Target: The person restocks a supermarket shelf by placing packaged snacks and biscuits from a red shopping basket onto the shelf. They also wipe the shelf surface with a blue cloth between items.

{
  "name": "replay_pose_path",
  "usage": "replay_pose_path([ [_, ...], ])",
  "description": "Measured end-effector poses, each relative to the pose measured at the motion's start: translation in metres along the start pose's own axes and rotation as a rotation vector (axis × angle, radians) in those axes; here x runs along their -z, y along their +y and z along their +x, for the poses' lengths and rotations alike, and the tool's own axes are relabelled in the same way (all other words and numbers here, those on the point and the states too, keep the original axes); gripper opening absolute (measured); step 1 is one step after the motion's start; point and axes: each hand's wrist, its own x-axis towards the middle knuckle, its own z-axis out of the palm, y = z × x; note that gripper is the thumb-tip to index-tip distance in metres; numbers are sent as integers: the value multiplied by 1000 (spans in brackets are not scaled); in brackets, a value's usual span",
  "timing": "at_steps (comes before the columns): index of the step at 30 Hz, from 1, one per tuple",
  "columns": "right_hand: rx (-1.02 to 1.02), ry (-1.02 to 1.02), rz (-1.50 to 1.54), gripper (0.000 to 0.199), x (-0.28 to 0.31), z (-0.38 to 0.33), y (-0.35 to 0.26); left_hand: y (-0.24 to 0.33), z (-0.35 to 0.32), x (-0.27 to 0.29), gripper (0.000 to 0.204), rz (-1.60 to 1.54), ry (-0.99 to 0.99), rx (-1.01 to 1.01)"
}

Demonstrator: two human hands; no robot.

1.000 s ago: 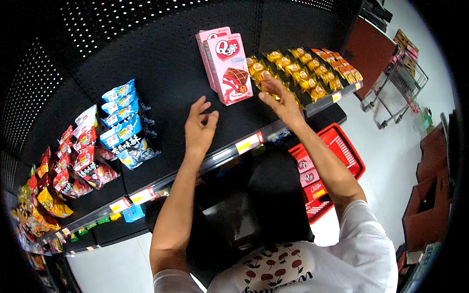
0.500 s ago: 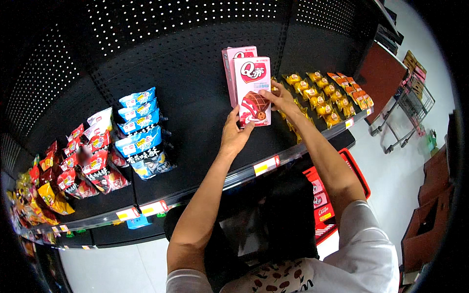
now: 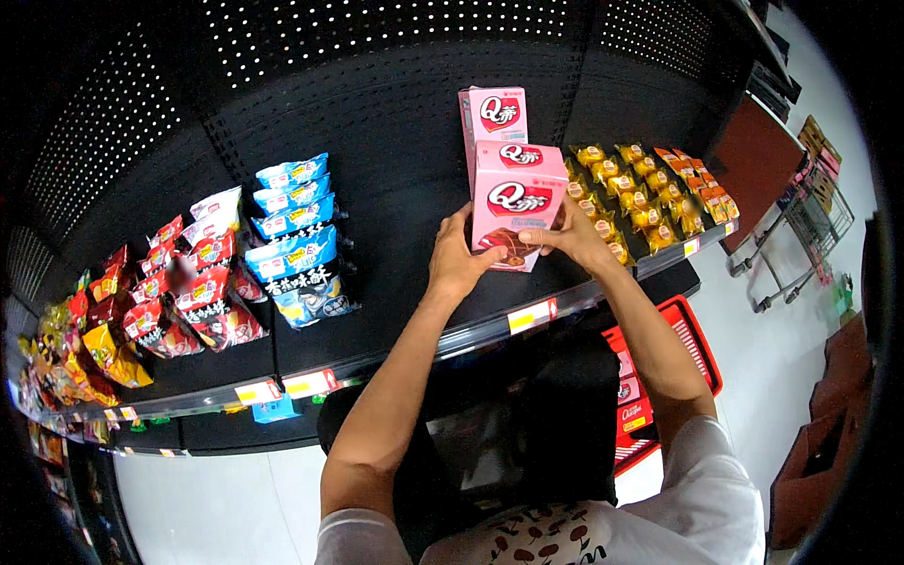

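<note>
Between my two hands is a pink snack box [image 3: 516, 221], its top tipped toward me so that the top panel shows. My left hand [image 3: 457, 254] grips its left side, the thumb lying across the lower front. My right hand [image 3: 576, 241] clasps the right side with its thumb on the front; its other fingers are partly hidden behind the box. Just behind, another pink box [image 3: 495, 113] stands upright on the black shelf [image 3: 395, 273], its lower part covered by the held one.
Yellow-wrapped cakes [image 3: 650, 202] in rows and orange packets [image 3: 702, 179] lie to the right. Blue snack bags [image 3: 299, 268] and red ones [image 3: 221, 306] stand left. A red basket [image 3: 692, 325] with boxes is below my right arm. A wire cart [image 3: 800, 231] stands at far right.
The held box has come nearer to me and tipped, showing its top, and now sits apart from the box behind. Both hands moved with it. The view has shifted slightly.
</note>
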Motion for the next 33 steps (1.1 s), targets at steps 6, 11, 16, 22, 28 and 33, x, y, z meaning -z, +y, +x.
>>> replay_pose_path([
  [6, -53, -49, -22, 74, 3, -34, -17, 16, -18, 21, 67, -25, -105, -55],
  [11, 210, 137, -303, 97, 17, -58, -40, 40, -38, 30, 65, 35, -40, -48],
  [16, 406, 263, -558, 100, -7, -89, -123, 53, -53, 43, 67, 211, 77, -145],
  [22, 546, 110, -1026, 91, -27, -110, -155, 72, -69, 44, 66, 352, 99, -270],
  [28, 474, 96, -997, 69, -19, -130, -164, 77, -76, 44, 69, 346, 161, -447],
  [33, 494, 216, -1034, 66, 23, -164, -172, 83, -76, 33, 86, 201, 179, -474],
])
